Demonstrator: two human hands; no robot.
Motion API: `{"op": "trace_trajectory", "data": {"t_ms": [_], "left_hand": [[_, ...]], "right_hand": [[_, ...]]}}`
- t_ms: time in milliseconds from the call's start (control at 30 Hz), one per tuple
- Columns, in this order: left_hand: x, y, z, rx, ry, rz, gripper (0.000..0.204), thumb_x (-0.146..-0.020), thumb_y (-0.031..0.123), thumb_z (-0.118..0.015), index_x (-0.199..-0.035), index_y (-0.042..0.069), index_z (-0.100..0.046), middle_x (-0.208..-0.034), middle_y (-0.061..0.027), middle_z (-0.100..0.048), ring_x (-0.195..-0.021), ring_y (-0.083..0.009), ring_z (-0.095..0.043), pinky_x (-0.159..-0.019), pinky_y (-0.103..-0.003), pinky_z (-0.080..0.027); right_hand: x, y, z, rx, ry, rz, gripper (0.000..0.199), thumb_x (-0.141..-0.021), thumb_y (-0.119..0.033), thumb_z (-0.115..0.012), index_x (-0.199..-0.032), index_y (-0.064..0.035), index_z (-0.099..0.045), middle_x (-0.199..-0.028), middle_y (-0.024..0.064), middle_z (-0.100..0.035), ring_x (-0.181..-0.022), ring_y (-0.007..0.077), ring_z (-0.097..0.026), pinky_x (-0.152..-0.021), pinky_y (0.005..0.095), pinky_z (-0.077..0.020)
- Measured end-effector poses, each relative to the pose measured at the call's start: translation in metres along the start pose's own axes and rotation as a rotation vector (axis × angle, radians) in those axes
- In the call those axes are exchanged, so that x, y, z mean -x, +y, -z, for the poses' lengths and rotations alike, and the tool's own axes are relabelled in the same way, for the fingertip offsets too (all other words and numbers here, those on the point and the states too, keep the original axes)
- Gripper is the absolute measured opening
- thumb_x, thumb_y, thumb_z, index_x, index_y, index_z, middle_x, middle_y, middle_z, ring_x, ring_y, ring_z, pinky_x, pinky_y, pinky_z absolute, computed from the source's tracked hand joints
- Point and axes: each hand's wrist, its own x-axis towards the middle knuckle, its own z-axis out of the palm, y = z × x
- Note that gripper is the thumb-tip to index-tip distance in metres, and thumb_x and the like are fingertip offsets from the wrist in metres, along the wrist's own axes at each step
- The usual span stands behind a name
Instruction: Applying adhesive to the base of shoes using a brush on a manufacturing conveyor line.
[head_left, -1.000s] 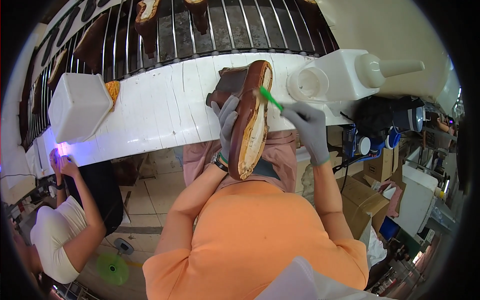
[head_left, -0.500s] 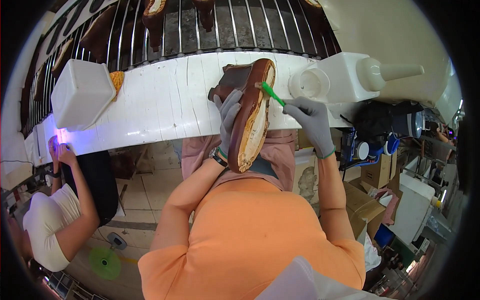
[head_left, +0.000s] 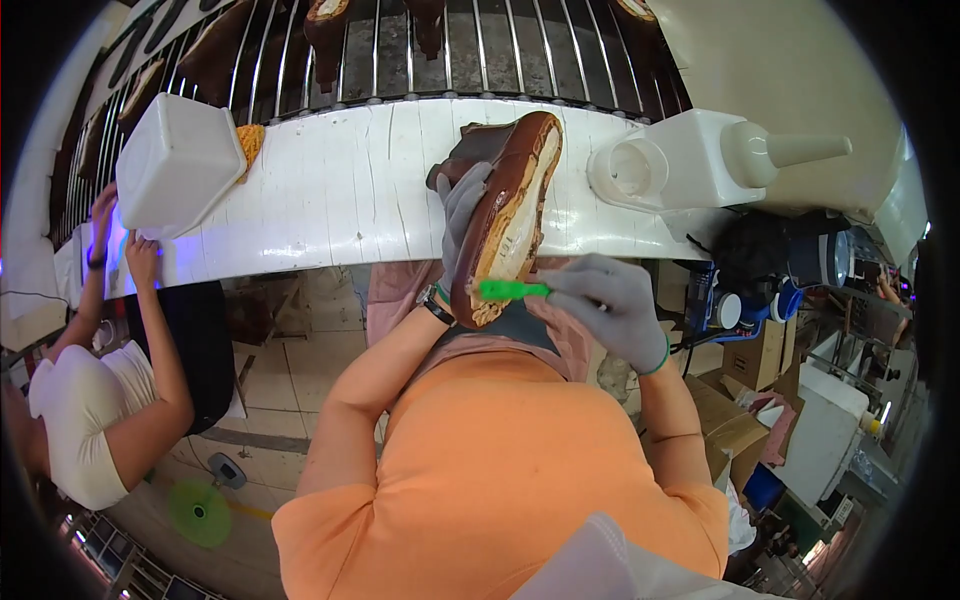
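A glossy brown boot upper (head_left: 487,230) on its last is tilted over the front edge of the white bench, its pale underside turned up toward me. In a grey glove, my left hand (head_left: 462,212) is closed round its left side near the ankle; some of the fingers are hidden behind it. My right hand (head_left: 610,305), also gloved, pinches a green-handled brush (head_left: 513,290). The brush tip touches or is very close to the boot's lower left rim, at the end nearest my body. The bristles are too small to make out clearly.
A white bench (head_left: 340,190) runs across in front of me. On it stand a white tub (head_left: 165,170) beside an orange sponge-like piece (head_left: 250,150), and a clear cup (head_left: 635,168) by a white container (head_left: 692,150). Behind, metal rollers (head_left: 515,60) carry more boots. A co-worker's hand (head_left: 143,262) is at left.
The brush has moved from the upper right rim of the boot down to its near end, with my right hand coming closer to my body. The boot has shifted slightly; the co-worker's hands have moved apart.
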Motion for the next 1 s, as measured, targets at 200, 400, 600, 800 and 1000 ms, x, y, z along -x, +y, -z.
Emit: {"op": "trace_trajectory", "data": {"t_ms": [200, 400, 600, 800, 1000], "left_hand": [[-0.002, -0.022, -0.013, -0.056, 0.081, -0.291, 0.084, -0.075, 0.022, -0.084, -0.141, 0.011, -0.034, -0.141, -0.0127, -0.047, -0.134, -0.0302, -0.047, -0.118, -0.059, -0.012], [0.000, -0.041, -0.010, -0.060, 0.084, -0.368, 0.082, -0.075, 0.019, -0.083, -0.140, 0.011, -0.035, -0.141, -0.0132, -0.048, -0.132, -0.0309, -0.049, -0.118, -0.059, -0.012], [0.002, -0.035, -0.006, -0.132, 0.015, -0.316, 0.087, -0.074, 0.023, -0.085, -0.142, 0.008, -0.033, -0.142, -0.0146, -0.046, -0.135, -0.0322, -0.045, -0.117, -0.061, -0.012], [0.012, -0.035, -0.007, 0.208, -0.107, 0.089, 0.087, -0.074, 0.021, -0.085, -0.143, 0.007, -0.034, -0.142, -0.0145, -0.045, -0.135, -0.0323, -0.043, -0.116, -0.057, -0.016], [0.022, -0.045, -0.010, 0.487, -0.192, 0.440, 0.084, -0.073, 0.019, -0.085, -0.142, 0.007, -0.038, -0.140, -0.0136, -0.046, -0.131, -0.0322, -0.044, -0.114, -0.050, -0.024]], "right_hand": [[-0.041, 0.047, 0.002, -0.193, 0.401, -0.472, 0.019, -0.086, -0.008, -0.070, -0.104, -0.0020, -0.075, -0.074, 0.0001, -0.062, -0.063, 0.0035, -0.043, -0.055, 0.0222, -0.0313], [-0.014, 0.002, 0.002, 0.008, 0.152, -0.092, 0.018, -0.084, -0.012, -0.074, -0.101, -0.0075, -0.077, -0.072, 0.0039, -0.062, -0.062, 0.0111, -0.053, -0.055, 0.0256, -0.0408], [-0.006, -0.006, 0.009, -0.120, -0.107, 0.043, 0.016, -0.082, -0.010, -0.075, -0.098, -0.0060, -0.075, -0.079, 0.0042, -0.068, -0.066, 0.0101, -0.058, -0.058, 0.0246, -0.0449], [-0.007, 0.019, -0.014, -0.247, 0.276, -0.577, 0.012, -0.085, -0.005, -0.070, -0.094, 0.0015, -0.074, -0.078, 0.0014, -0.067, -0.073, 0.0025, -0.054, -0.063, 0.0201, -0.0423], [0.007, -0.020, -0.022, -0.331, 0.113, -0.178, 0.014, -0.084, -0.004, -0.069, -0.095, 0.0028, -0.073, -0.079, 0.0047, -0.069, -0.075, 0.0048, -0.057, -0.067, 0.0221, -0.0459]]}}
